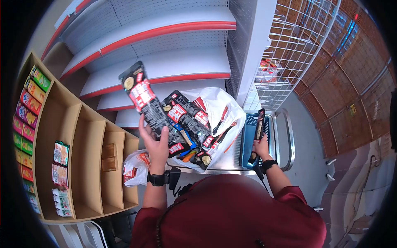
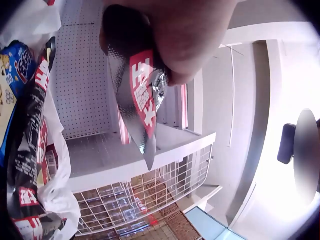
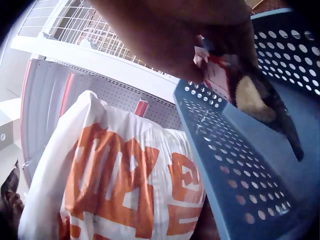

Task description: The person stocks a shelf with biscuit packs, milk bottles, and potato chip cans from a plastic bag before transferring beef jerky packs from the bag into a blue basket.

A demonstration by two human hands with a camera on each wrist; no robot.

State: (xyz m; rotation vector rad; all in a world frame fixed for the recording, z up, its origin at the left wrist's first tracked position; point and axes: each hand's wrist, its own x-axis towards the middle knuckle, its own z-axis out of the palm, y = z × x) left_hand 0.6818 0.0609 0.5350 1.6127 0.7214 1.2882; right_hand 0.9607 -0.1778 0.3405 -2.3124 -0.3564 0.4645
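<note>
In the head view my left hand (image 1: 157, 149) grips the lower part of a long black packet (image 1: 142, 93) with red-and-white lettering and a gold patch, raised beside the white plastic bag (image 1: 225, 105). The packet's silvery end (image 2: 132, 90) hangs below that hand in the left wrist view. Several similar black packets (image 1: 186, 118) and a blue packet (image 2: 22, 62) lie in the bag's mouth. My right hand (image 1: 261, 148) holds another dark packet (image 1: 259, 124) inside the blue perforated basket (image 1: 247, 142). Its tapered end (image 3: 260, 100) shows over the basket floor in the right wrist view.
White shelves (image 1: 182, 62) with red edges rise ahead, and a white wire rack (image 1: 295, 45) stands at the right. A wooden shelf unit (image 1: 84, 118) with colourful snack packets is at the left. A smaller bag (image 1: 134, 169) sits near my left wrist. Bag and basket rest on a metal cart (image 1: 225, 163).
</note>
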